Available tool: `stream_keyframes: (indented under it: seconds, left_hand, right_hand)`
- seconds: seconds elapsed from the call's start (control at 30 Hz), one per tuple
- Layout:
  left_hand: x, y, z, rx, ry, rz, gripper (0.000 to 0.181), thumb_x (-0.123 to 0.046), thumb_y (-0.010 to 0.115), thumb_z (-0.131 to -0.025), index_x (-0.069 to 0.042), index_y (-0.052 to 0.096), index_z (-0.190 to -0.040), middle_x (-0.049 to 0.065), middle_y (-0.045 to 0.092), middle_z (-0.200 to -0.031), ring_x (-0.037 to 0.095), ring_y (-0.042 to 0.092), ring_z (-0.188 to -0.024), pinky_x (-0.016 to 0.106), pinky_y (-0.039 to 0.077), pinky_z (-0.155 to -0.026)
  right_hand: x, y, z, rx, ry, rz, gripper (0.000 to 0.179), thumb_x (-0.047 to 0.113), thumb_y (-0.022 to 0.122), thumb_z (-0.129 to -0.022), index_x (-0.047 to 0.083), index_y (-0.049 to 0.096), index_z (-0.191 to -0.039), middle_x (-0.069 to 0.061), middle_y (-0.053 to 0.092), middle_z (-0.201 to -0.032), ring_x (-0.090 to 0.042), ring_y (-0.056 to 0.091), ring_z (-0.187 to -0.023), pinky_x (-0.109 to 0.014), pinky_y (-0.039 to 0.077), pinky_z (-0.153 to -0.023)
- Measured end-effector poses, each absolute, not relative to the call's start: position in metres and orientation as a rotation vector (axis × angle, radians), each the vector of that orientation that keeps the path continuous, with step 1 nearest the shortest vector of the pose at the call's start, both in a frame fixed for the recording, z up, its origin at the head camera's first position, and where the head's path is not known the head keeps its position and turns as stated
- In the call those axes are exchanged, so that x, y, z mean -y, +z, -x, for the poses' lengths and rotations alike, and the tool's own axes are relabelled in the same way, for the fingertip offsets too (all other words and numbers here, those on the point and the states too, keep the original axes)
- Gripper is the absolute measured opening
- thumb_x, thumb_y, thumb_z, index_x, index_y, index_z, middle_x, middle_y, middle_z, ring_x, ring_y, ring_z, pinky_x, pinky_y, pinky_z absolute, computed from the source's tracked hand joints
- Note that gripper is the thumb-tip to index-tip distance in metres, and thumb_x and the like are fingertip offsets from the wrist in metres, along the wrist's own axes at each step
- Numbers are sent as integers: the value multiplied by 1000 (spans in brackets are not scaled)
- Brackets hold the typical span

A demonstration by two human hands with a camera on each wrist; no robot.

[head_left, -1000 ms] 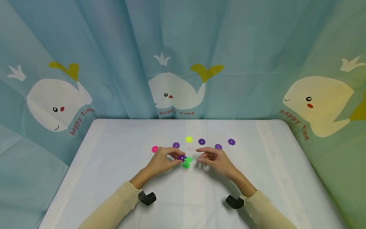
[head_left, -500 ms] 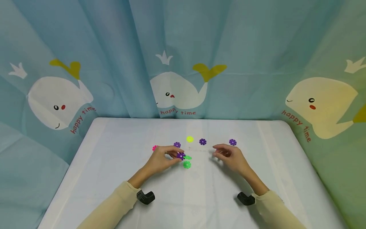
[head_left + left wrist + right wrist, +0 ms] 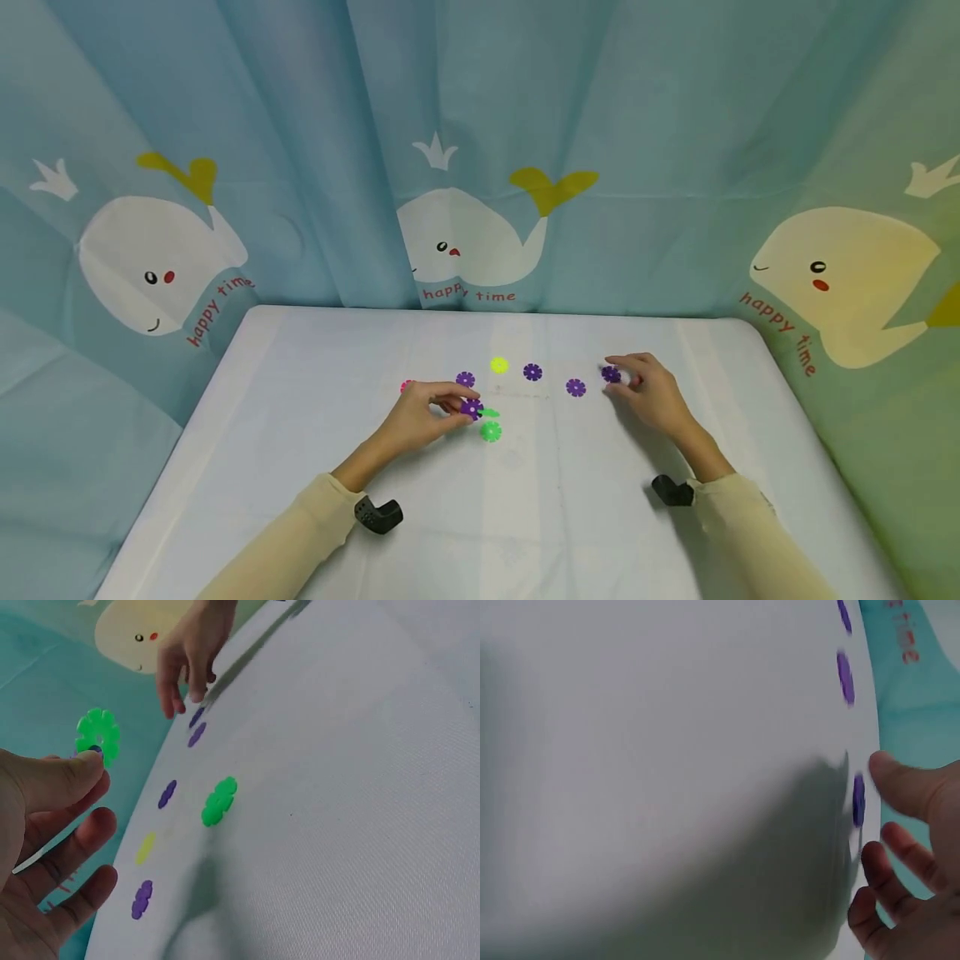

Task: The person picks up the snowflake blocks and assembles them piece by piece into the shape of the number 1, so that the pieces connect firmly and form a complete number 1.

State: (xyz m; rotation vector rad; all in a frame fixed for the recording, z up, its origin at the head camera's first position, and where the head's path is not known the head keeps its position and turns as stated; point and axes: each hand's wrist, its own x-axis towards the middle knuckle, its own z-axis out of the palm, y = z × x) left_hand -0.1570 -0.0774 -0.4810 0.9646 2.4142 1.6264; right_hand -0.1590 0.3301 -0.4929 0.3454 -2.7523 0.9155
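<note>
My left hand pinches a purple notched plastic disc between thumb and fingers. A green disc is slotted into it and stands at an angle to it. In the left wrist view the thumb hides most of the purple piece. Over at the right, my right hand hovers with thumb and fingers apart around another purple disc. That disc lies on the table, and the right wrist view shows no clear grip on it. A second green disc lies below the left hand's pieces.
Flat on the white table are a yellow disc and more purple discs, one left of the right hand. A pink disc is partly hidden behind the left hand. A whale-print curtain closes off the back.
My right hand has moved right, from near the joined discs to the farthest purple disc, passing over another purple one. The left hand keeps its hold, almost still.
</note>
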Motion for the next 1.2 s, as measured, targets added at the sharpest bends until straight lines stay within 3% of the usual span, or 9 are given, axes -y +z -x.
stream_keyframes:
  seconds: [0.17,0.47,0.77,0.93,1.2]
  left_hand:
    - [79,-478,156,-2405,1601,-916,31,-5,85,-84,-9,78,-114,-1,76,-93,10,70,-84,40,59,-82]
    - [79,-477,156,-2389,1580,-869,34,-5,87,-82,-10,78,-114,-3,76,-91,10,71,-85,48,58,-82]
    - [78,-477,154,-2373,1595,-849,33,-11,89,-81,-12,78,-112,-5,74,-88,10,71,-84,49,57,-79]
    - [79,-477,155,-2364,1624,-864,32,-12,88,-83,-10,78,-113,-3,75,-88,14,71,-85,53,57,-80]
    - [78,-477,156,-2393,1641,-827,34,-6,88,-81,-6,77,-113,4,74,-87,20,71,-84,56,55,-78]
  right_hand:
    - [-343,-491,165,2868,866,-350,44,-1,77,-88,-5,65,-131,-30,58,-116,-19,48,-73,-29,40,-60]
    - [-347,-488,172,2959,862,-363,32,-4,74,-91,-1,71,-122,-24,58,-109,-22,46,-76,-32,38,-63]
    - [-350,-492,168,2921,832,-351,30,1,78,-89,1,67,-117,-14,67,-98,-20,54,-75,-30,45,-63]
    - [-350,-499,160,2851,848,-335,32,2,81,-87,5,67,-116,-9,72,-90,-19,62,-72,-28,52,-65]
    - [-348,-501,156,2821,851,-390,33,1,78,-89,5,73,-122,-10,75,-91,-15,64,-72,-28,52,-64]
